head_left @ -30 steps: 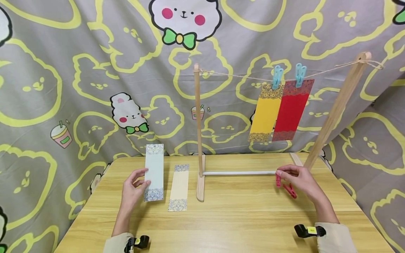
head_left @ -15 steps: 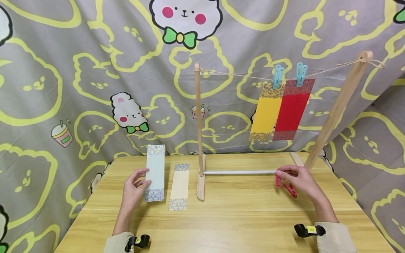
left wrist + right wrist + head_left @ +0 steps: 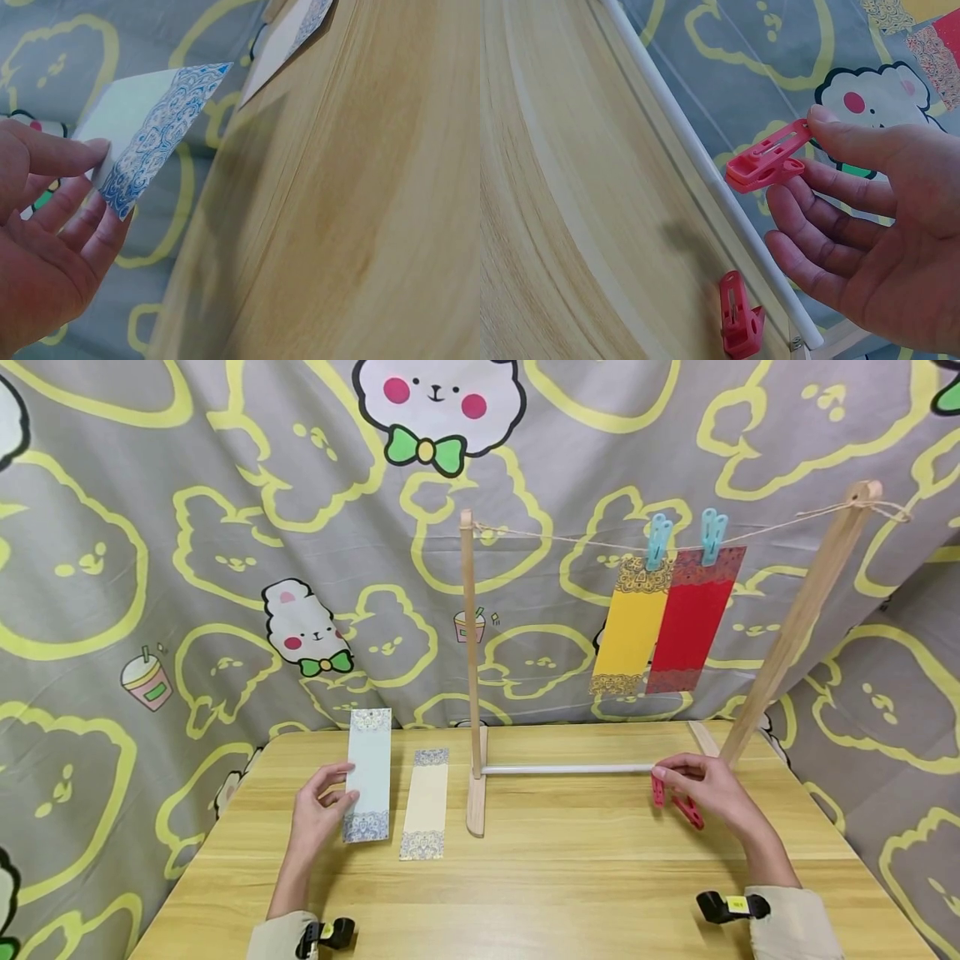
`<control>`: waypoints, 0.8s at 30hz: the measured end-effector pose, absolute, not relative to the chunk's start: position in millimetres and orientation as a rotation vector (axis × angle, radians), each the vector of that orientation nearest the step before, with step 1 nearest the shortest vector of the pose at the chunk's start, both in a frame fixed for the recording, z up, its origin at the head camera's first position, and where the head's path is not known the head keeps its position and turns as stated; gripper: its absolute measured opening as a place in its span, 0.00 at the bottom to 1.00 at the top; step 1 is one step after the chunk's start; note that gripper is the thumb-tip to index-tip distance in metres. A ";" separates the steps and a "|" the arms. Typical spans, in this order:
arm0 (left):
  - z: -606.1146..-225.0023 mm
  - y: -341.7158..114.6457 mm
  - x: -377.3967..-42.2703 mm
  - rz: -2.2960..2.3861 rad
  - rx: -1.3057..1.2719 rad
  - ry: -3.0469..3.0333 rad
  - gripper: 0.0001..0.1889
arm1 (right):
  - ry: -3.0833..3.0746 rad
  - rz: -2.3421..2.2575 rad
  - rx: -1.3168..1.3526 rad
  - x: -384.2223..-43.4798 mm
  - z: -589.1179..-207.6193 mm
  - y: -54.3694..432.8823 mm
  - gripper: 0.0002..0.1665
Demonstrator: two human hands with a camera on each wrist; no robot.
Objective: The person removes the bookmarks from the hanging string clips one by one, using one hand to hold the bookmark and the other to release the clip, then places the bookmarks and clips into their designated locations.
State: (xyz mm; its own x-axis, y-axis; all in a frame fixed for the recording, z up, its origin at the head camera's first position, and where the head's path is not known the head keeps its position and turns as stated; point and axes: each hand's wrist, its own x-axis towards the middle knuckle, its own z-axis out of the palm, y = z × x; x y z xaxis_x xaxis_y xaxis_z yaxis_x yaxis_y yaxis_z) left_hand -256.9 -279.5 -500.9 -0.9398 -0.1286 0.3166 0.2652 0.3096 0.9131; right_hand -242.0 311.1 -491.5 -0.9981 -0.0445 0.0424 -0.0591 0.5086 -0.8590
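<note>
Fingers and thumb of the left hand (image 3: pixel 317 806) pinch the left long edge of a pale blue patterned paper strip (image 3: pixel 369 783), raised above the desk (image 3: pixel 555 893) toward its far left corner. Just beside it, a cream paper strip (image 3: pixel 425 800) lies on the desk. Toward the far right corner, the right hand (image 3: pixel 708 787) holds a pink clothespin (image 3: pixel 769 156) between thumb and fingertips, near the white rod (image 3: pixel 566 769) of a wooden stand (image 3: pixel 471 643); another pink clothespin (image 3: pixel 739 319) rests below. Two light blue clothespins (image 3: pixel 658 542) hold a yellow strip (image 3: pixel 633 627) and a red strip (image 3: pixel 692 622) on the stand's string (image 3: pixel 555 537).
</note>
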 end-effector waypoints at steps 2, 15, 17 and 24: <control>-501.9 -280.4 -257.3 -1.660 -0.127 -2.256 0.22 | -2.721 1.539 0.092 -242.2 -491.7 310.9 0.25; -504.2 -282.0 -257.8 -1.655 -0.143 -2.313 0.23 | -2.735 1.486 0.127 -242.3 -496.4 311.5 0.23; -506.2 -283.5 -258.4 -1.660 -0.151 -2.323 0.23 | -2.732 1.491 0.134 -242.3 -497.3 311.7 0.23; -507.3 -284.1 -257.1 -1.649 -0.116 -2.367 0.22 | -2.733 1.543 0.135 -243.4 -501.1 313.3 0.23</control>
State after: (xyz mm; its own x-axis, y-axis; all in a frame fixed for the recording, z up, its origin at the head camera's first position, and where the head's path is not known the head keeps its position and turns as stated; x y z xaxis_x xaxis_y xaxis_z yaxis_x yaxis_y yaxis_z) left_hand -257.1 -284.1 -507.3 -0.9645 -0.0790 0.2518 0.2089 0.3548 0.9113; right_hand -243.4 313.3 -501.1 -0.9963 -0.0746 0.0425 -0.0749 0.5138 -0.8547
